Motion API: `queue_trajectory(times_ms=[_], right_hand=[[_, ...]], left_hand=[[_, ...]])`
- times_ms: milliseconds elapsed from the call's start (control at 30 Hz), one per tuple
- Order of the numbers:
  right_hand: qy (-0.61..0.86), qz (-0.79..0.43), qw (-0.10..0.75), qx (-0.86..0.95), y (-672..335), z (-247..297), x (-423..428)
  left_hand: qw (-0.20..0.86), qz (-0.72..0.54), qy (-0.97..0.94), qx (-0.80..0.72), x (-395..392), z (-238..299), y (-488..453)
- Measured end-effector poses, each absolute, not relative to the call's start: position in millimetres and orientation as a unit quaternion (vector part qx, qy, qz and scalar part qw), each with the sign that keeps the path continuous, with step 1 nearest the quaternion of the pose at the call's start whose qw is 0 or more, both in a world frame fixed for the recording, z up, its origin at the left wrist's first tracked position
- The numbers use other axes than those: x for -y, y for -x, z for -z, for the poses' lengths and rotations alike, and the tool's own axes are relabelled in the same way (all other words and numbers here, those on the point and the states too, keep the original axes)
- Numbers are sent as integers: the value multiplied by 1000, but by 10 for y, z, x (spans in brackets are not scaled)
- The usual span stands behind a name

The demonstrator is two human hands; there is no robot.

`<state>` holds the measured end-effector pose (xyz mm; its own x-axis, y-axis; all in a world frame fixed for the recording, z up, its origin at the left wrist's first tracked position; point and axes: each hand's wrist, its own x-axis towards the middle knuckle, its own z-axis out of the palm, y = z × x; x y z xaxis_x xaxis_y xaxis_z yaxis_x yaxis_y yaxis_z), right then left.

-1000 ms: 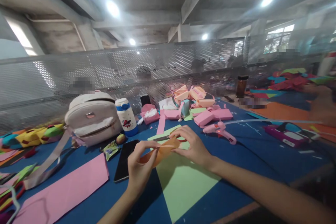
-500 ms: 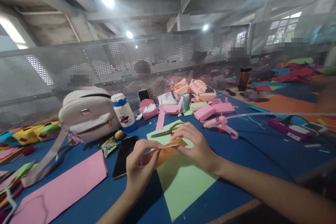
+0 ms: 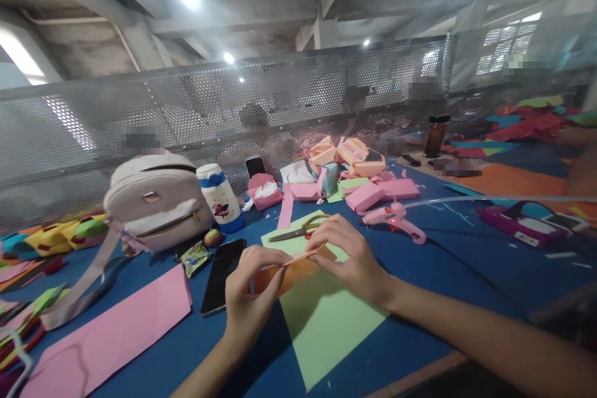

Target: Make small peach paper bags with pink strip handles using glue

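Note:
Between both hands is a piece of folded orange paper, its top edge pressed together. My left hand pinches its left end between thumb and fingers. At the right end, my right hand is closed on the same paper, the fingertips partly hiding it. Beneath lies a light green paper sheet on the blue table. A pair of scissors with yellow-green handles rests on the sheet's far end, just beyond my right fingers.
Left of my hands lie a black phone and pink paper. A white backpack and a bottle stand behind. A pink glue gun sits to the right, its cable trailing. Folded paper pieces are piled at the back.
The orange paper's top edge looks flatter and more closed than before. Both hands stay in nearly the same place, and the view has shifted slightly.

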<state>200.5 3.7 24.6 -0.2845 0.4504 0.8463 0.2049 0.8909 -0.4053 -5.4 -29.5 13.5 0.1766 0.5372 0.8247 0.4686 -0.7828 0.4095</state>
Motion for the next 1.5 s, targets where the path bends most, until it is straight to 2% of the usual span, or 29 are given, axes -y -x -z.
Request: queue_trajectory(times_ms=[933, 1500], right_hand=[[206, -135, 573, 782, -2004, -212, -36], [182, -107, 562, 800, -1977, -185, -24]], left_hand=[[12, -553, -766, -328, 311, -173, 30], [20, -567, -764, -307, 341, -195, -14]])
